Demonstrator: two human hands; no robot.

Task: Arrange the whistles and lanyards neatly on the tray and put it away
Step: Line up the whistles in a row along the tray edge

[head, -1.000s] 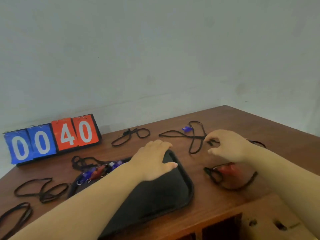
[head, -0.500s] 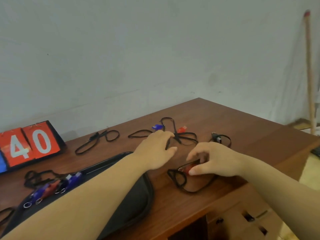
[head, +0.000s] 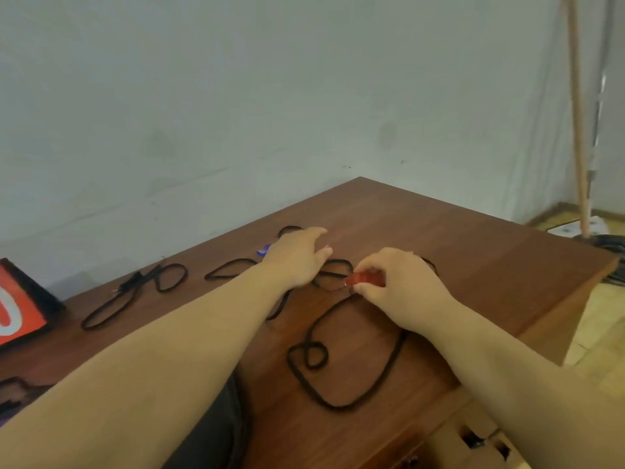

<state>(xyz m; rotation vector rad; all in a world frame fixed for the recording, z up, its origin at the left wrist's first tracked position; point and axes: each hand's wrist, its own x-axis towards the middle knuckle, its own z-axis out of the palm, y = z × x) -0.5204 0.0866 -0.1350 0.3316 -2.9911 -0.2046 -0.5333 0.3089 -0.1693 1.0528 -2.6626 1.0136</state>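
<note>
While the right hand (head: 400, 287) pinches the red whistle (head: 367, 278), left hand (head: 297, 260) open, the black lanyard (head: 341, 406) may snag.

- the black tray (head: 216, 434): mostly under the left forearm, cut by the bottom edge
- the scoreboard (head: 20, 309): sliced by the left edge
- the blue whistle (head: 263, 251): nearly all behind the left hand (head: 297, 258)
- the red whistle (head: 367, 278): half covered by the right hand (head: 395, 282)
</note>
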